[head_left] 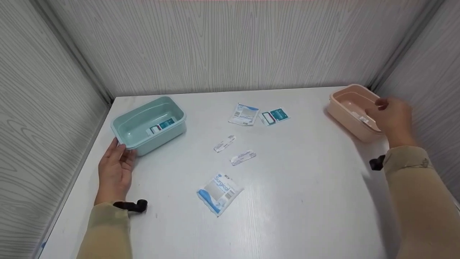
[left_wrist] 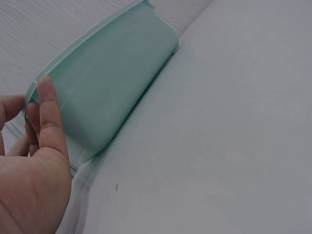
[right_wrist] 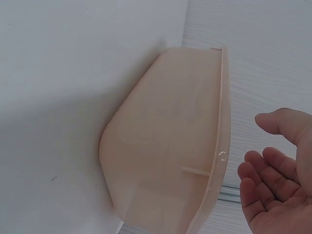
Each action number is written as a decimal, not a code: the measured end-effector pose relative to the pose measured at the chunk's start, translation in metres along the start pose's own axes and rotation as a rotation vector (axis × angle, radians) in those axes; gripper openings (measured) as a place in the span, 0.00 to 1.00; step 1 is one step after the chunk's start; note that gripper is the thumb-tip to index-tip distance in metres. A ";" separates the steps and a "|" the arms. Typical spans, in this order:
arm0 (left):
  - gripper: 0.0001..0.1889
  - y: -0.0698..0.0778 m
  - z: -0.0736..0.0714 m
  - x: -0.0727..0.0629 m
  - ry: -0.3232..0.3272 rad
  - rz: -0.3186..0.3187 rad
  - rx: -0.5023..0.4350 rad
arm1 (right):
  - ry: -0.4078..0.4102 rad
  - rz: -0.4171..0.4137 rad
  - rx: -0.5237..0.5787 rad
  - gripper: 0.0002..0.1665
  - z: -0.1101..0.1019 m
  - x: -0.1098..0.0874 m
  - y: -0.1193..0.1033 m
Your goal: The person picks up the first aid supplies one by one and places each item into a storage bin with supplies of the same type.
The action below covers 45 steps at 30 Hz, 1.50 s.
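My left hand holds the near left corner of a mint-green plastic bin, thumb and fingers at its rim. Inside that bin lies a teal-and-white packet. In the left wrist view the bin's outer wall shows beside the fingers. Over at the right, my right hand hovers above the rim of a peach plastic bin. Its fingers are loosely bent, with nothing between them and the thumb. A small white packet with print lies in the peach bin, partly hidden by its wall.
A blue-and-white packet lies beside a teal-and-white packet at the back. Two narrow white strip packets lie mid-table, and a packet marked "Surgical" is nearer. Wood-grain panels enclose the white table.
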<state>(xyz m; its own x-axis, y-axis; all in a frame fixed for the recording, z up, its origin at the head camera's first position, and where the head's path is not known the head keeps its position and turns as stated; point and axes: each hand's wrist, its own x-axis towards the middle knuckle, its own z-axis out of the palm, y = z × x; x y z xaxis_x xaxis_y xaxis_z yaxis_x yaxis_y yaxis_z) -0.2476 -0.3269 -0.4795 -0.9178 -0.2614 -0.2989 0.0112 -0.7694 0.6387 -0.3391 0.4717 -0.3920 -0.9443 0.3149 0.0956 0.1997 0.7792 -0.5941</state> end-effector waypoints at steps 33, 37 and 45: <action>0.38 -0.009 0.012 -0.002 -0.020 0.015 0.050 | -0.156 -0.228 0.143 0.28 0.104 -0.026 -0.077; 0.38 -0.009 0.012 -0.001 -0.006 0.022 0.057 | -0.219 -0.226 0.148 0.29 0.117 -0.032 -0.093; 0.41 -0.007 0.010 -0.003 0.017 0.034 0.054 | -0.384 -0.283 0.185 0.31 0.139 -0.051 -0.132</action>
<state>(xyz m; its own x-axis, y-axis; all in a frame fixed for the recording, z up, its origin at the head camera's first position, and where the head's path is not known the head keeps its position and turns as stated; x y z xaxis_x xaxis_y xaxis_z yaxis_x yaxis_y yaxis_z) -0.2490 -0.3146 -0.4756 -0.9103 -0.2969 -0.2886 0.0199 -0.7275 0.6858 -0.3539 0.2775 -0.4299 -0.9896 -0.1436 -0.0070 -0.0943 0.6855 -0.7219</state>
